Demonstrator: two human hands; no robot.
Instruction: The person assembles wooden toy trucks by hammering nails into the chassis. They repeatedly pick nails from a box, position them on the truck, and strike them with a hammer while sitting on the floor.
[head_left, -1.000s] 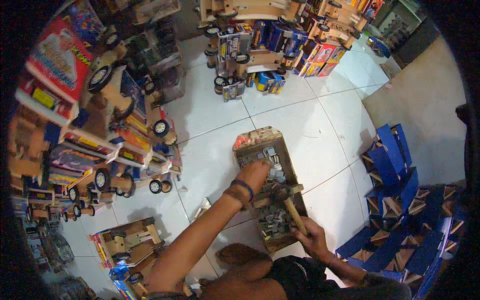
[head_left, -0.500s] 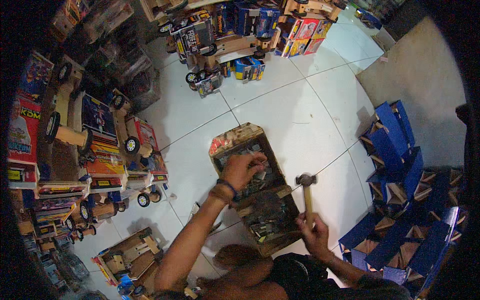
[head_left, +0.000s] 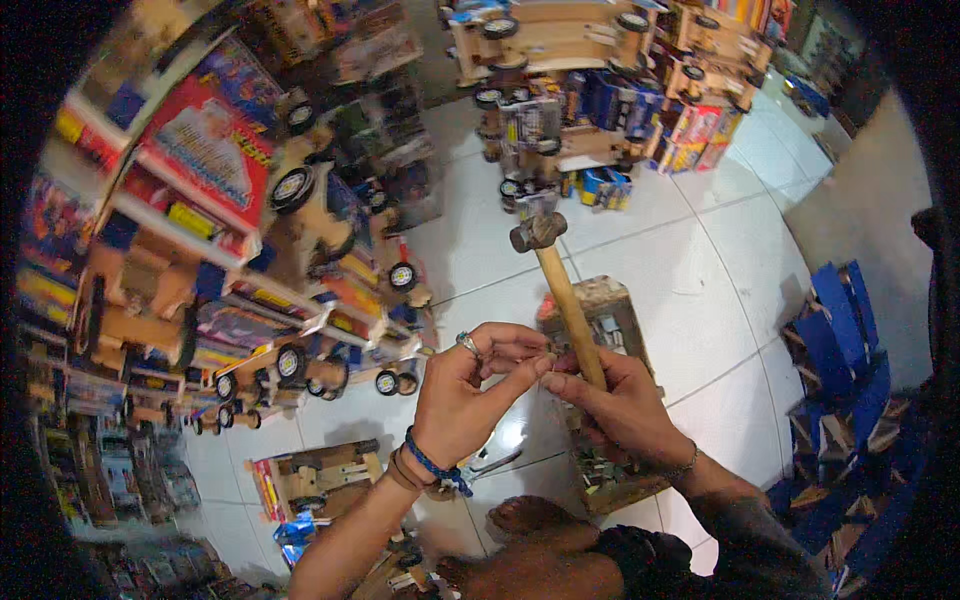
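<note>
My right hand (head_left: pixel 630 408) is wrapped round the wooden handle of a hammer (head_left: pixel 568 300), whose metal head points up and away from me. My left hand (head_left: pixel 475 385), with a ring and a blue bracelet, is pinched at the fingertips close to my right thumb. Whatever sits between those fingertips is too small to make out. Beneath my right hand, on the floor, stands a worn wooden box (head_left: pixel 612 492) with small metal pieces inside, partly covered by the hand and hammer.
Stacked wooden toy trucks (head_left: pixel 290 365) with black wheels fill the left side. More trucks (head_left: pixel 560 45) stand at the far end. Blue panelled wooden parts (head_left: pixel 848 335) are piled at the right. A truck body (head_left: pixel 325 480) lies near my left forearm on the tiled floor (head_left: pixel 690 260).
My left hand has come out of the box, and its fingertips now meet near my right thumb. The hammer has risen in my right hand. The view has shifted left.
</note>
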